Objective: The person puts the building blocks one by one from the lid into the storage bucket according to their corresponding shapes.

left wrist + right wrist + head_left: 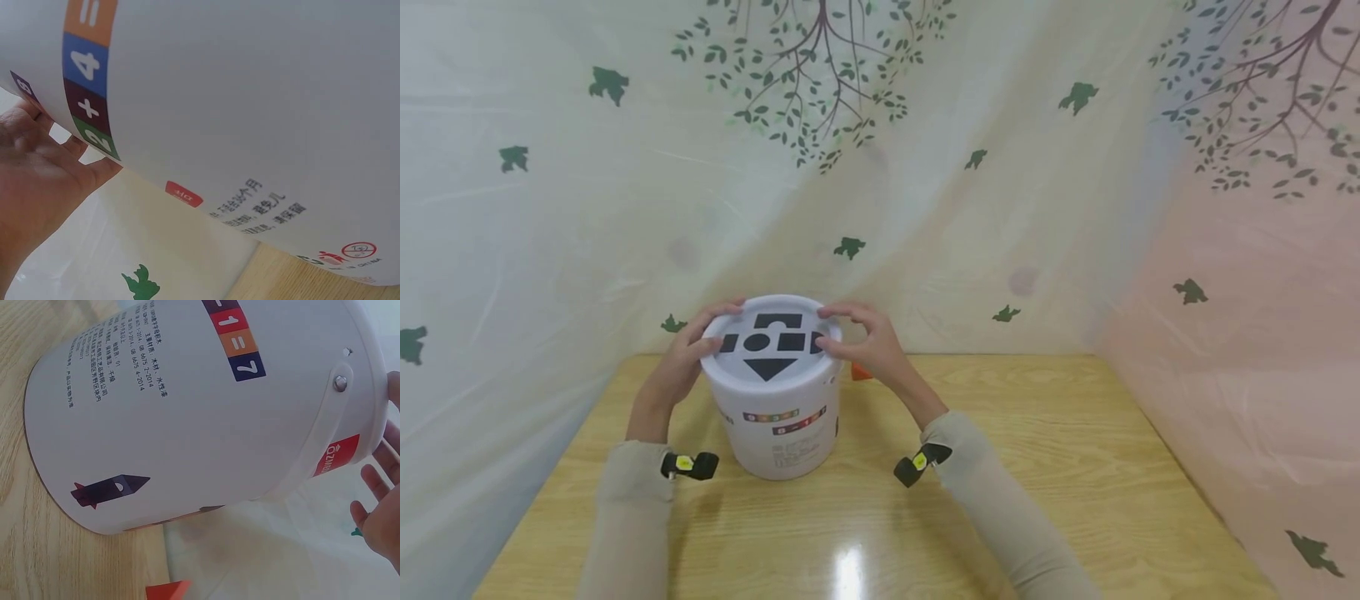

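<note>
A white plastic bucket stands upright on the wooden table, its white lid marked with black shapes: a circle, a triangle, squares and an arch. My left hand holds the lid's left edge, thumb on top and fingers round the rim toward the back. On the opposite side my right hand grips the rim with its thumb over the lid. Coloured number tiles are printed on the bucket wall in the left wrist view. The right wrist view shows a rivet fixing the bucket's white handle.
An orange-red piece lies behind the bucket to the right, partly hidden by my right hand. The wooden table extends to both sides. A pale curtain printed with leaves and birds hangs behind the table and along its sides.
</note>
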Demonstrator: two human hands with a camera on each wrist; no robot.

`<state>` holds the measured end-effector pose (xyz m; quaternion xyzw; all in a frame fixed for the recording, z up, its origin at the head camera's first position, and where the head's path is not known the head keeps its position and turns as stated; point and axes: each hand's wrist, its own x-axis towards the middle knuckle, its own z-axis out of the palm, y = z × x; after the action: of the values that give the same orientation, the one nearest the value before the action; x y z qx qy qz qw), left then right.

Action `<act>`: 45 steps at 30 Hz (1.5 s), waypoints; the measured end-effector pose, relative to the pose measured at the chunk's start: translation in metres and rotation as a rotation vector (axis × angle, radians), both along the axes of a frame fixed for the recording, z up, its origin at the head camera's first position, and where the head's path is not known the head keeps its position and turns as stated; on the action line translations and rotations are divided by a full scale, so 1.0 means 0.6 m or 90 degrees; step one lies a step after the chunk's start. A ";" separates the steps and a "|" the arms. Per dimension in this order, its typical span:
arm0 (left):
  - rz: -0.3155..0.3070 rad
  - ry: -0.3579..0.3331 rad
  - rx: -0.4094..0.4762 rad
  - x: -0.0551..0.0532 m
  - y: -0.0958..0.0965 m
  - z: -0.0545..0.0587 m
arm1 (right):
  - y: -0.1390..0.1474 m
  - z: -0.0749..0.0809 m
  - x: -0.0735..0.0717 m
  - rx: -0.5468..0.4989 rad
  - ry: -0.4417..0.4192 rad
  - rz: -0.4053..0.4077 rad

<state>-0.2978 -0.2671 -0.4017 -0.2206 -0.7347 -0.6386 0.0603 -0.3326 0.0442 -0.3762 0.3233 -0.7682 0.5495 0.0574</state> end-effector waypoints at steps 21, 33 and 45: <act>-0.010 0.003 0.016 -0.001 0.002 0.002 | 0.025 0.018 -0.008 0.043 0.053 -0.034; -0.006 0.004 0.015 0.003 0.003 0.004 | 0.075 -0.027 -0.045 0.110 0.042 -0.099; -0.004 0.004 0.012 0.002 0.001 -0.004 | 0.109 -0.096 -0.081 0.260 0.077 -0.116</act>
<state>-0.2969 -0.2665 -0.4043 -0.2242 -0.7277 -0.6452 0.0627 -0.3809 0.1094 -0.4336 0.2901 -0.8846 0.3548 0.0859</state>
